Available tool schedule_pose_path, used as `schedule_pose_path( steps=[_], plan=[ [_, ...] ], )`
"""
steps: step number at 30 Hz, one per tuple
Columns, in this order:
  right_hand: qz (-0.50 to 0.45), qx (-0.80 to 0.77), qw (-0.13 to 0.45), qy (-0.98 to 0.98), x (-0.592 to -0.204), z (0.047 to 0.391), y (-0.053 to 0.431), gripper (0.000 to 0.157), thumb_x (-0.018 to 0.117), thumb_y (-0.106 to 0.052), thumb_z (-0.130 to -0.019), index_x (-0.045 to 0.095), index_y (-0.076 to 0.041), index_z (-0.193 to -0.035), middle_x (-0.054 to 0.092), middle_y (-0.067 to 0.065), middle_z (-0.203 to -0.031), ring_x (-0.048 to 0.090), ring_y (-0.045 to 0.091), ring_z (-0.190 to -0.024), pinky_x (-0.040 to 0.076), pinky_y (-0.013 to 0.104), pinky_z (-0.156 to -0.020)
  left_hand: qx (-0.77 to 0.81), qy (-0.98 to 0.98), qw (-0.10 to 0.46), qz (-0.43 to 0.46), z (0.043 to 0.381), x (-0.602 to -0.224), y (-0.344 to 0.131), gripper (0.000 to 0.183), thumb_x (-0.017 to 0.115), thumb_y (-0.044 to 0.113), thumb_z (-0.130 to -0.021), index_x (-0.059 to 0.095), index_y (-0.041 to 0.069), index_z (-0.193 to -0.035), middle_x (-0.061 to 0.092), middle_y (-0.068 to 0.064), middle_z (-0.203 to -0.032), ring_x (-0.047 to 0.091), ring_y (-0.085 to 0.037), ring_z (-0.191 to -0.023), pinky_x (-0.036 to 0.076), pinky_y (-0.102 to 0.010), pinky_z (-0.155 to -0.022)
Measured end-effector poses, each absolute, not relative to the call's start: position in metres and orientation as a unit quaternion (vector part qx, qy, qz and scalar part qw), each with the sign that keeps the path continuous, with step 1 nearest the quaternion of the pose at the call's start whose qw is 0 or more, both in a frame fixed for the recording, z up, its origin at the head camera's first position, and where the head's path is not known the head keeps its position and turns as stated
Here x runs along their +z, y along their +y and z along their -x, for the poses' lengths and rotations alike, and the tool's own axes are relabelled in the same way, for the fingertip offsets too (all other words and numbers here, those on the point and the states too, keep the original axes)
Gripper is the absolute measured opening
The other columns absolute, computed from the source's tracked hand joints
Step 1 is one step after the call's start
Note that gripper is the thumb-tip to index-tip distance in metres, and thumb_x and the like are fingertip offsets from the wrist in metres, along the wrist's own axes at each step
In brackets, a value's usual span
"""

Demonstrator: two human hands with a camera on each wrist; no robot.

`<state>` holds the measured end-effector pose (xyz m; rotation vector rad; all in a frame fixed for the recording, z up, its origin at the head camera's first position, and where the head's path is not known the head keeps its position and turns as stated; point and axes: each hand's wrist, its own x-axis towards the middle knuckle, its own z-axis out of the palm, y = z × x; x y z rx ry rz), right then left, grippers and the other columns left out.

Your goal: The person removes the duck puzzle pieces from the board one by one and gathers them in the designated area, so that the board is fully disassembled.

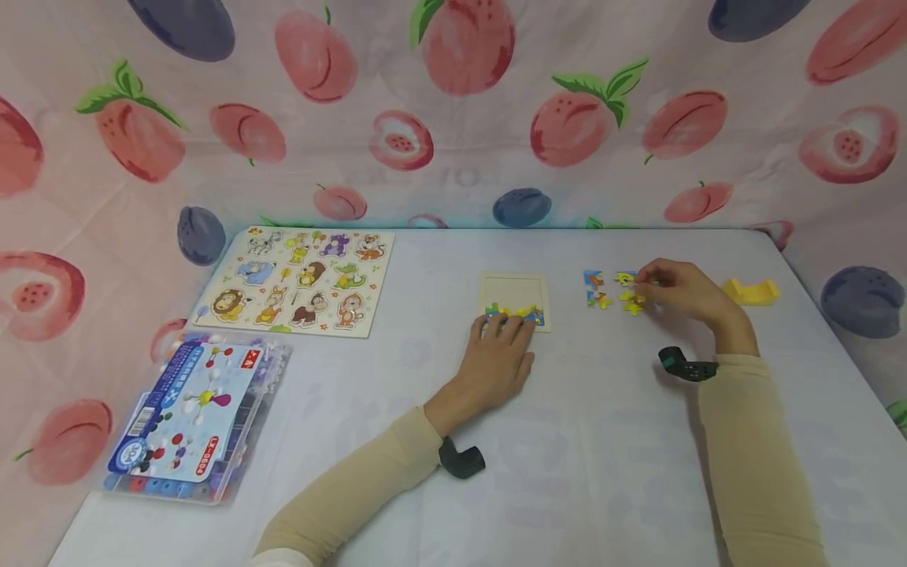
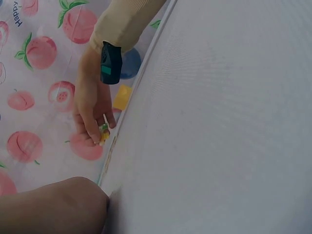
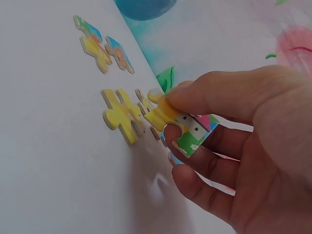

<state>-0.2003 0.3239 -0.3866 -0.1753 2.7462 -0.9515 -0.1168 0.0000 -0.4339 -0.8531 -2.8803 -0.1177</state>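
Note:
My right hand [image 1: 676,287] pinches a jigsaw puzzle piece [image 3: 180,124] between thumb and fingers. The piece is yellow, green and white with a knob and a round notch. Loose puzzle pieces [image 1: 598,300] lie on the table beside that hand, among them a yellow piece [image 3: 122,116] just below the pinched one. My left hand [image 1: 492,362] lies over the near edge of a square wooden puzzle tray [image 1: 513,280], fingers extended. Fitted colourful pieces [image 1: 524,309] fill the tray's near part, partly hidden by the fingertips.
A yellow plastic block [image 1: 753,292] lies right of my right hand. Far left lies an animal puzzle board [image 1: 333,303]. In front of it is a clear plastic case [image 1: 244,449] with a molecular-model label. A fruit-print cloth [image 1: 453,181] hangs behind the white table [image 1: 581,472].

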Motion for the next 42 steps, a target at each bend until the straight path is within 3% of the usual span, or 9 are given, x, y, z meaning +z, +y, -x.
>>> schedule_pose_path(
  steps=[9,16,24,27,36,42],
  plan=[
    [0.039,-0.312,0.140,0.939,-0.388,0.199,0.333,0.038,0.058,-0.040,-0.092,0.057,-0.007,-0.112,0.057,0.010,-0.102,0.048,0.019,-0.089,0.041,0.026,-0.072,-0.039,-0.956,0.066,0.283,0.117,-0.436,0.000,0.049,0.038,0.037,-0.099,0.038,0.017,-0.144,0.045,-0.001,-0.139,0.037,-0.022,-0.130,0.027,-0.047,-0.109],
    [0.042,-0.308,0.151,0.939,-0.391,0.199,0.335,0.036,0.058,-0.034,-0.093,0.056,-0.004,-0.112,0.058,0.013,-0.105,0.049,0.021,-0.091,0.041,0.027,-0.073,-0.037,-0.956,0.068,0.284,0.118,-0.436,0.000,0.049,0.037,0.037,-0.099,0.038,0.017,-0.144,0.046,-0.001,-0.139,0.037,-0.022,-0.130,0.027,-0.047,-0.109],
    [0.038,-0.286,0.151,0.946,-0.393,0.200,0.334,0.034,0.056,-0.028,-0.094,0.056,0.000,-0.114,0.055,0.021,-0.112,0.046,0.034,-0.103,0.039,0.046,-0.088,-0.038,-0.956,0.067,0.285,0.118,-0.436,-0.001,0.049,0.037,0.037,-0.099,0.038,0.017,-0.144,0.045,-0.001,-0.139,0.037,-0.023,-0.131,0.027,-0.048,-0.109],
    [0.038,-0.278,0.148,0.948,-0.393,0.199,0.333,0.033,0.056,-0.026,-0.094,0.056,0.001,-0.113,0.054,0.022,-0.111,0.045,0.034,-0.103,0.038,0.047,-0.088,-0.038,-0.955,0.074,0.284,0.117,-0.436,-0.001,0.049,0.038,0.037,-0.099,0.039,0.016,-0.143,0.045,-0.001,-0.139,0.037,-0.023,-0.130,0.027,-0.048,-0.109],
    [0.042,-0.276,0.122,0.953,-0.396,0.201,0.329,0.033,0.056,-0.023,-0.094,0.051,0.000,-0.117,0.050,0.019,-0.105,0.044,0.031,-0.097,0.039,0.040,-0.082,-0.016,-0.958,0.071,0.277,0.113,-0.437,0.002,0.051,0.038,0.037,-0.099,0.037,0.014,-0.145,0.040,0.001,-0.140,0.036,-0.020,-0.124,0.035,-0.039,-0.094],
    [0.080,-0.305,0.063,0.947,-0.395,0.202,0.309,0.032,0.052,-0.025,-0.096,0.051,-0.003,-0.120,0.052,0.015,-0.103,0.045,0.025,-0.094,0.038,0.034,-0.076,-0.011,-0.956,0.071,0.283,0.111,-0.435,0.002,0.052,0.038,0.038,-0.099,0.037,0.014,-0.145,0.044,0.002,-0.136,0.038,-0.019,-0.122,0.035,-0.039,-0.094]
  ],
)
